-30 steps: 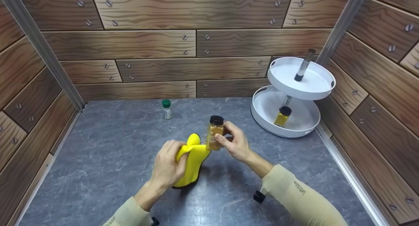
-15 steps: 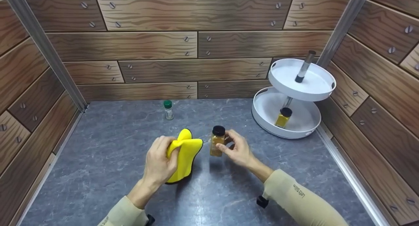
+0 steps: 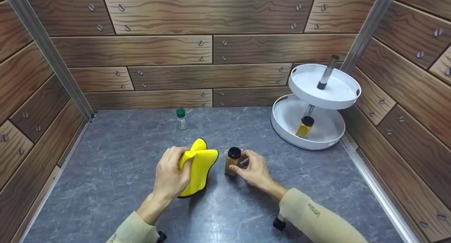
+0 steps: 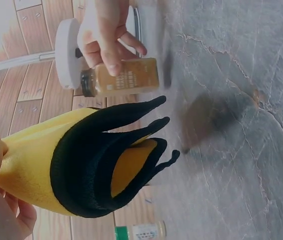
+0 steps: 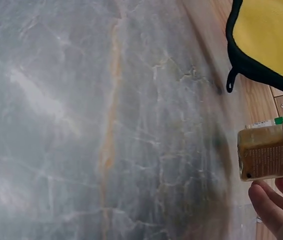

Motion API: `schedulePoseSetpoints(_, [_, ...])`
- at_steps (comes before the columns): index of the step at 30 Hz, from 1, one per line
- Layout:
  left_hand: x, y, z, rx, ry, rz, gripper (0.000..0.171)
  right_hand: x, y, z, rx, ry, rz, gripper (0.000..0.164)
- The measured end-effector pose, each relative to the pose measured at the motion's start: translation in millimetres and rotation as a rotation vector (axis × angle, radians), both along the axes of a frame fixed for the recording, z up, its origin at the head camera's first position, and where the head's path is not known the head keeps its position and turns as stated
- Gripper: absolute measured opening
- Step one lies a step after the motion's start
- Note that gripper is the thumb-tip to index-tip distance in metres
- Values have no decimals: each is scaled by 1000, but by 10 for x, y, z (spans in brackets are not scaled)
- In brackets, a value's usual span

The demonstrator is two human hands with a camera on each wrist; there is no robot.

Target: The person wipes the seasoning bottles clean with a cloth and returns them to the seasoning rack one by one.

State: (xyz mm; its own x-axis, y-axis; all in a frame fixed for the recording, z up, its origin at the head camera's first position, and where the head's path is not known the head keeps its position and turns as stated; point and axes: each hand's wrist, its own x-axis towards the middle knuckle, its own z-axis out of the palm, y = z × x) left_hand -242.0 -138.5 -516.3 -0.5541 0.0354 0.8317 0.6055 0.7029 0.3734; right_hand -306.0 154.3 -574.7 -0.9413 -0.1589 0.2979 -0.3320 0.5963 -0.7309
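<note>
My left hand (image 3: 172,172) grips a folded yellow cloth with dark edging (image 3: 198,170) near the middle of the table; the left wrist view shows the cloth's black-trimmed folds (image 4: 116,160) hanging toward the grey surface. Just right of the cloth, my right hand (image 3: 254,169) holds a spice jar (image 3: 232,162) with a black lid and brownish-yellow contents, thumb on the near side and fingers behind. The jar stands upright, low over the tabletop. In the right wrist view, small print shows on the jar's label (image 5: 271,159).
A small green-capped spice bottle (image 3: 181,119) stands toward the back. At the right rear is a white two-tier round stand (image 3: 282,130), with another black-lidded yellow jar (image 3: 304,127) on its lower tier. Wood-patterned walls (image 3: 169,49) enclose the grey table (image 3: 116,172) on three sides.
The right hand has lowered the spice jar toward the table. The cloth, which was up against the jar, has moved left away from it with the left hand.
</note>
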Motion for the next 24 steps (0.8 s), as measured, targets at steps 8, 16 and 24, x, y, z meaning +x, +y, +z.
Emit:
schedulePoseSetpoints(8, [-9,-5,-37,12,11,3,17,37,-45,-107,4,-1,-72,38])
schedulePoseSetpoints(16, [-6,12,-61,15,1,4,16,39,-36,-134,41,55,-53,53])
schedulePoseSetpoints(24, [-8,26,-58,16,-15,6,17,-156,204,6,113,109,247,82])
